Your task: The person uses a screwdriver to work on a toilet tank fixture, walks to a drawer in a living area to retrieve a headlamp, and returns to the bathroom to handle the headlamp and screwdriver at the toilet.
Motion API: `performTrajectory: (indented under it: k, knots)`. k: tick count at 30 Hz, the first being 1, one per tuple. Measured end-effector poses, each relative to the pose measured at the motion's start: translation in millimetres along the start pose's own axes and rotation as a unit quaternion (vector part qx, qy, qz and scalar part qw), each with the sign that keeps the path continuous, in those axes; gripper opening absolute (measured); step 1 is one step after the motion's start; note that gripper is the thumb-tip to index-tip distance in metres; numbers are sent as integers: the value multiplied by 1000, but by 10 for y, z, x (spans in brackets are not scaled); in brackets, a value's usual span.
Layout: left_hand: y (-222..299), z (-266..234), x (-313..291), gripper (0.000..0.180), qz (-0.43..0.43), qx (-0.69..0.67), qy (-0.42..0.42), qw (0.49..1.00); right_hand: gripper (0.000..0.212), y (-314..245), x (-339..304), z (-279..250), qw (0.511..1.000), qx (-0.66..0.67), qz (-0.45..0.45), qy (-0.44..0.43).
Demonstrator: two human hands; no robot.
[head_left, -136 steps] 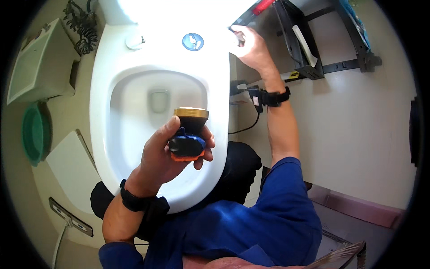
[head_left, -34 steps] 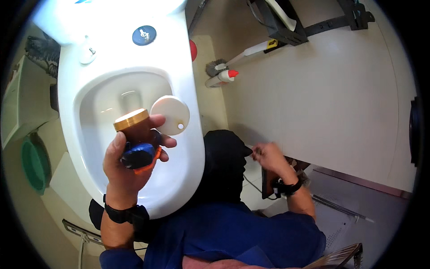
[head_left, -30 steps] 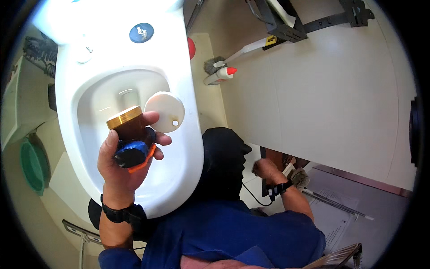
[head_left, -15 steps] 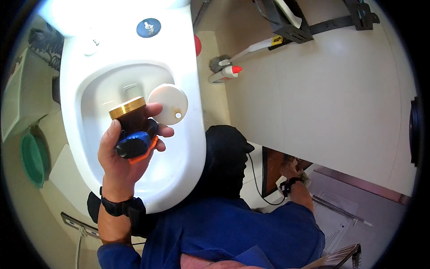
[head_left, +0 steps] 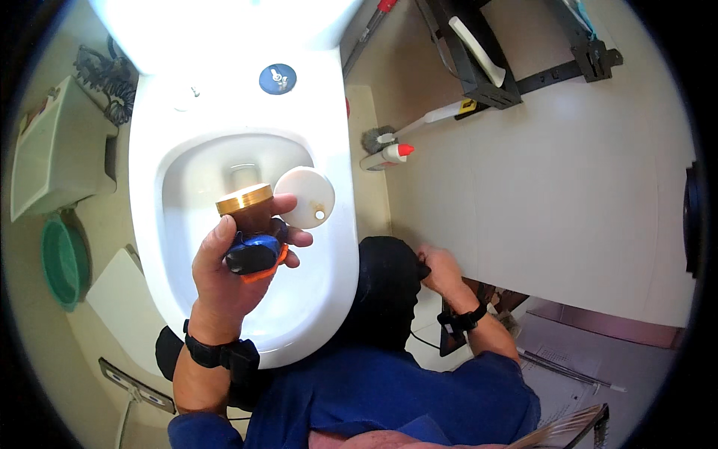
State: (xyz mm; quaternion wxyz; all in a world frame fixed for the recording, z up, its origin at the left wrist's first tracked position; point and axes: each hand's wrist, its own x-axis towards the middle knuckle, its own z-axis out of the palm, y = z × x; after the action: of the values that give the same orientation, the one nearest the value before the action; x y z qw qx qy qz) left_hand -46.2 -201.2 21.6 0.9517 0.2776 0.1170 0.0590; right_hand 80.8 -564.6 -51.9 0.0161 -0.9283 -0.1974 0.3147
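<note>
Over the bowl of a white toilet [head_left: 161, 247], my left hand [head_left: 228, 277] is closed around several things at once. Uppermost is a brown jar with a gold lid [head_left: 245, 198]. Below it sit a rounded black and blue piece [head_left: 254, 256] and an orange edge [head_left: 265, 274]. A white disc [head_left: 303, 196] with a small hole and a brownish stain sticks out beyond my fingertips. My right hand [head_left: 443, 271] is beside my black-clad knee [head_left: 385, 273], its fingers curled; what they hold, if anything, is hidden.
Against the right wall stand a toilet brush [head_left: 385, 138] and a white bottle with a red cap [head_left: 389, 157]. A black wall rack [head_left: 475, 63] holds a white-handled item. To the left are a white cistern-like box [head_left: 63, 150] and a green basin [head_left: 63, 258].
My right hand has come forward and left from the lower right to beside my knee. My left hand keeps its hold on the same things. The whole view has shifted slightly.
</note>
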Motion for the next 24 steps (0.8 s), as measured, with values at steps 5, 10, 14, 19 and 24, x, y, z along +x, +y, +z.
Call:
performTrajectory:
  k: [5,10,14,19,24]
  knots:
    - [10,29,18,65,1,10,-10,1000,19,-364,198,-508,971,117,21,205]
    - [-17,86,33,70,22,-24,16,999,15,-1178,241,-1141,909,278,-185,248]
    - [14,84,57,70,21,-23,16,999,29,-1640,269,-1503,892,196,-337,229]
    - [27,-2,63,66,11,-16,12,1000,66,-2023,343,-1733,843,86,-508,153]
    - [56,-67,53,61,3,0,-28,1000,70,-2154,410,-1717,832,8,-538,132]
